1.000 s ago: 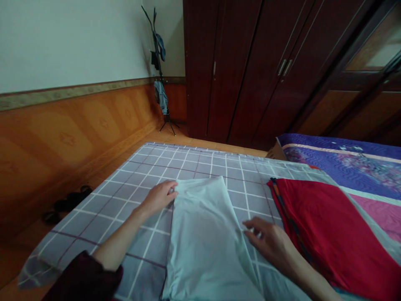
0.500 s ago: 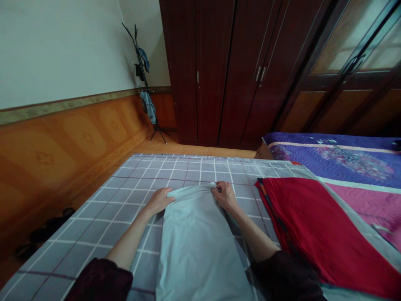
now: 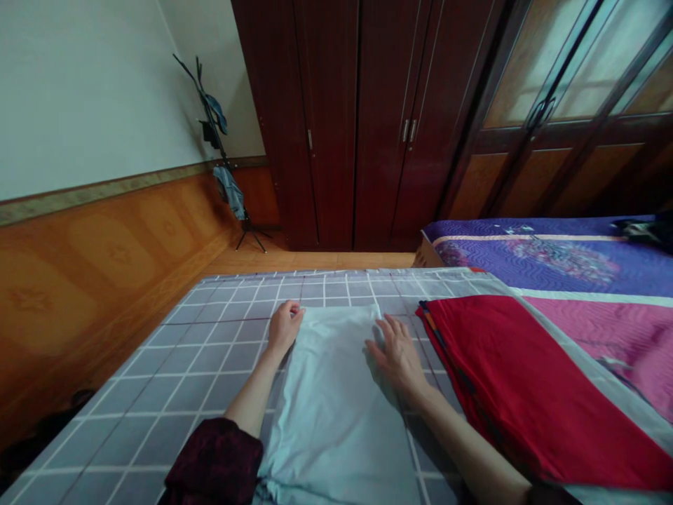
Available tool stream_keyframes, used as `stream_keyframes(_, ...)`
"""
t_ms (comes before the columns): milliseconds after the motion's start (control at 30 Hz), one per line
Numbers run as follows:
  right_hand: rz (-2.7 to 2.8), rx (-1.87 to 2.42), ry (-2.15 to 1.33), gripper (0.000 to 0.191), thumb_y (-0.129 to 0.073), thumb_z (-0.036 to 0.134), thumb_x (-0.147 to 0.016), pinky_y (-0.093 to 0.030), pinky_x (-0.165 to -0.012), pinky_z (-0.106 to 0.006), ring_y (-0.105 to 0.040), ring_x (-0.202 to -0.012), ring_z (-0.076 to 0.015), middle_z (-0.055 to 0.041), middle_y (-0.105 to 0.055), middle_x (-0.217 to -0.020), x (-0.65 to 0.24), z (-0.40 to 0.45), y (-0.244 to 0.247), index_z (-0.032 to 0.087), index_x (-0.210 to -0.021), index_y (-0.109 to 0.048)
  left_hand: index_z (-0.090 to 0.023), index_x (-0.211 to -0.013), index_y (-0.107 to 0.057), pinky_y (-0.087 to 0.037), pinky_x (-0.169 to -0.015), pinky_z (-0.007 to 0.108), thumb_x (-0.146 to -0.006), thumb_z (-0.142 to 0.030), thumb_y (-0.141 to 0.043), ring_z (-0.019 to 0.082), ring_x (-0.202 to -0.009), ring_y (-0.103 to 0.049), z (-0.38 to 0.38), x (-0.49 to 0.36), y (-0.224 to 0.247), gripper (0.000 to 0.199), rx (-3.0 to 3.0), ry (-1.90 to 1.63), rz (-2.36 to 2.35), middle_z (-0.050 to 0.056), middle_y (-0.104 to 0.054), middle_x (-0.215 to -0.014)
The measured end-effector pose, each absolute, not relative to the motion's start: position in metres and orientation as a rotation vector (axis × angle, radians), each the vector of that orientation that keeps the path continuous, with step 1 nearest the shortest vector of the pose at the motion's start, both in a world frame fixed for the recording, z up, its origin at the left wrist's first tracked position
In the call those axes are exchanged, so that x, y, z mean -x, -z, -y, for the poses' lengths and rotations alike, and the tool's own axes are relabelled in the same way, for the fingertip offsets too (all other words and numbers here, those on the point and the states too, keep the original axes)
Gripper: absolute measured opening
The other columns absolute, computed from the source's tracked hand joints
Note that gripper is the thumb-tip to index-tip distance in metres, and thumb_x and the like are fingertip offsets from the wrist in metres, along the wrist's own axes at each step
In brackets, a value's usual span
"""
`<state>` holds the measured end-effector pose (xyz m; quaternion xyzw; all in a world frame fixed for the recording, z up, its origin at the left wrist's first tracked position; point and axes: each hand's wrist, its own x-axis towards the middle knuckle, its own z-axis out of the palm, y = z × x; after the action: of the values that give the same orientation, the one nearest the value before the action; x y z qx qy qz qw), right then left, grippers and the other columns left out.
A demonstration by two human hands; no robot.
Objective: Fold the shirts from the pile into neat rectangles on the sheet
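A pale, light-blue folded cloth (image 3: 341, 393) lies lengthwise on the grey checked bedspread (image 3: 210, 351). At its far left corner my left hand (image 3: 285, 326) pinches the edge between thumb and fingers. My right hand (image 3: 397, 351) is over the cloth's far right side, fingers spread and holding nothing. The cloth's far edge looks fairly straight, and its near end is bunched at the bottom of the view. To the right lies a folded red cloth (image 3: 536, 379) with a dark border along its left side.
A purple and pink bed cover (image 3: 568, 259) is at the right. Dark red wardrobes (image 3: 336, 126) stand beyond the bed, with a coat rack (image 3: 223, 154) holding clothes at the far left corner. Dark items lie on the floor at lower left.
My right hand has let go of the cloth's far edge and spread its fingers. My left hand has shifted to the far left corner. The far edge looks flatter, and the view has turned right.
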<state>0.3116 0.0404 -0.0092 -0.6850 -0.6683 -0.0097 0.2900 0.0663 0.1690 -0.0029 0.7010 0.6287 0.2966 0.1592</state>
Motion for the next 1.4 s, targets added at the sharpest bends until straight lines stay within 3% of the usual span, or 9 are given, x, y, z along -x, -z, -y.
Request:
stream_keyframes(167, 1.983, 1.716, 0.089, 0.051, -0.059, 0.035, -0.082, -0.036, -0.102, -0.052, -0.03, -0.133, -0.0351, -0.0212, -0.041, -0.14, -0.294, -0.024, 0.029, 0.009, -0.126, -0.05, -0.02, -0.092, -0.064, -0.042, -0.066, 0.022, -0.078, -0.032, -0.063, 0.015, -0.075, -0.062, -0.172, -0.066, 0.014, 0.019, -1.994, -0.777, -1.799, 0.001, -0.068, -0.083)
stream_keyframes(367, 2.019, 1.735, 0.057, 0.049, -0.058, 0.036, -0.084, -0.036, -0.104, -0.05, -0.029, -0.134, -0.0342, -0.0199, -0.043, -0.14, -0.298, -0.031, 0.029, 0.01, -0.124, -0.053, -0.022, -0.079, -0.067, -0.038, -0.058, 0.022, -0.078, -0.031, -0.061, 0.016, -0.069, -0.063, -0.18, -0.072, 0.011, 0.011, -1.956, -0.739, -1.896, 0.0, -0.069, -0.075)
stream_keyframes(500, 2.041, 1.741, 0.063, 0.049, -0.056, 0.036, -0.085, -0.036, -0.104, -0.05, -0.028, -0.135, -0.0342, -0.0186, -0.043, -0.14, -0.298, -0.03, 0.03, 0.01, -0.126, -0.053, -0.021, -0.089, -0.066, -0.042, -0.065, 0.021, -0.087, -0.033, -0.052, 0.015, -0.076, -0.064, -0.181, -0.073, 0.012, 0.018, -1.971, -0.8, -1.926, 0.0, -0.07, -0.082)
stream_keyframes(700, 2.046, 1.787, 0.066, 0.051, -0.056, 0.038, -0.085, -0.035, -0.104, -0.051, -0.028, -0.135, -0.0345, -0.018, -0.04, -0.143, -0.297, -0.029, 0.028, 0.012, -0.129, -0.052, -0.021, -0.105, -0.062, -0.042, -0.074, 0.024, -0.087, -0.026, -0.052, 0.016, -0.086, -0.063, -0.176, -0.074, 0.004, 0.021, -2.08, -0.754, -1.912, 0.003, -0.068, -0.098)
stream_keyframes(867, 2.055, 1.786, 0.057, 0.053, -0.056, 0.039, -0.085, -0.033, -0.105, -0.052, -0.026, -0.136, -0.0351, -0.0194, -0.035, -0.145, -0.297, -0.028, 0.023, 0.011, -0.13, -0.051, -0.022, -0.081, -0.063, -0.037, -0.058, 0.024, -0.08, -0.044, -0.06, 0.018, -0.069, -0.062, -0.17, -0.071, -0.006, 0.022, -2.131, -0.526, -1.909, 0.001, -0.067, -0.072)
stream_keyframes(1000, 2.095, 1.764, 0.036, 0.055, -0.055, 0.042, -0.086, -0.031, -0.106, -0.052, -0.026, -0.136, -0.0349, -0.0193, -0.034, -0.146, -0.297, -0.028, 0.02, 0.011, -0.131, -0.05, -0.022, -0.071, -0.06, -0.034, -0.055, 0.023, -0.082, -0.034, -0.059, 0.017, -0.069, -0.062, -0.168, -0.071, -0.007, 0.016, -2.13, -0.393, -1.949, -0.001, -0.067, -0.07)
stream_keyframes(1200, 2.104, 1.768, 0.009, 0.057, -0.054, 0.044, -0.086, -0.028, -0.107, -0.052, -0.025, -0.136, -0.0343, -0.0189, -0.034, -0.146, -0.298, -0.027, 0.018, 0.011, -0.132, -0.049, -0.022, -0.089, -0.059, -0.041, -0.071, 0.025, -0.088, -0.025, -0.05, 0.017, -0.089, -0.061, -0.157, -0.083, -0.016, 0.01, -2.258, -0.561, -1.945, 0.003, -0.065, -0.094)
stream_keyframes(1400, 2.12, 1.755, 0.016, 0.058, -0.053, 0.046, -0.086, -0.027, -0.108, -0.053, -0.025, -0.137, -0.0331, -0.0185, -0.037, -0.144, -0.298, -0.027, 0.017, 0.012, -0.133, -0.048, -0.022, -0.098, -0.062, -0.044, -0.089, 0.032, -0.087, -0.026, -0.057, 0.019, -0.098, -0.058, -0.14, -0.101, -0.015, 0.014, -2.679, -0.551, -1.248, 0.003, -0.064, -0.101)
